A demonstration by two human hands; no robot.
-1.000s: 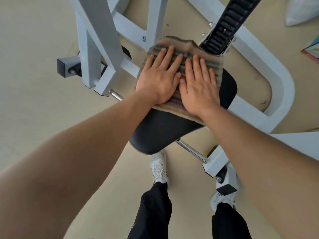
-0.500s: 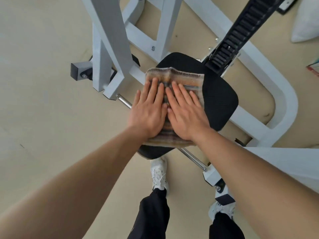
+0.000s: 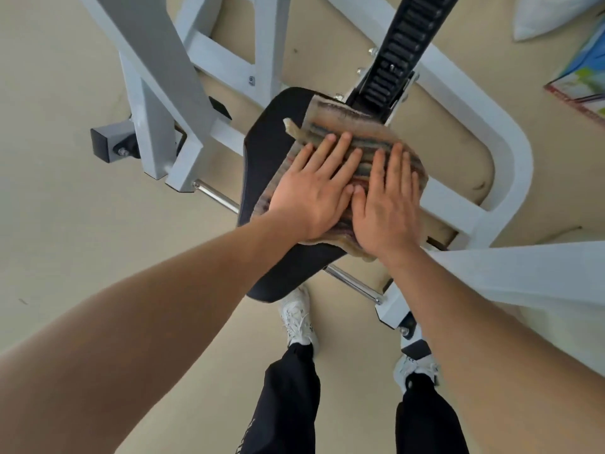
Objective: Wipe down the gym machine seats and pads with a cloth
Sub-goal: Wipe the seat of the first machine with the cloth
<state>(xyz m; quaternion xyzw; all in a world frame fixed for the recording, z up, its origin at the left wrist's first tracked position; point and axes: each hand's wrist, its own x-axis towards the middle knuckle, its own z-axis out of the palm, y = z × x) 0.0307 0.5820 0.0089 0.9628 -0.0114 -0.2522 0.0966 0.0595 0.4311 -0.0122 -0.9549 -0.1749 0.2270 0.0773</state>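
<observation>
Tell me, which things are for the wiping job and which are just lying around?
For the job: cloth, seat, left hand and right hand, both pressing flat on the cloth.
Just lying about: white bag, colourful paper, both on the floor.

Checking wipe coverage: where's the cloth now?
Head view, centre: cloth on the seat, right side, under left hand and right hand, beside the toothed rail.

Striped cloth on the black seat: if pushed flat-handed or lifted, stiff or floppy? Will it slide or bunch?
Probably floppy: the striped cloth follows the seat and one corner curls up. Likely slides on the smooth-looking seat, though edges outside the flat left hand and right hand may bunch. Looks light, folded in layers.
</observation>
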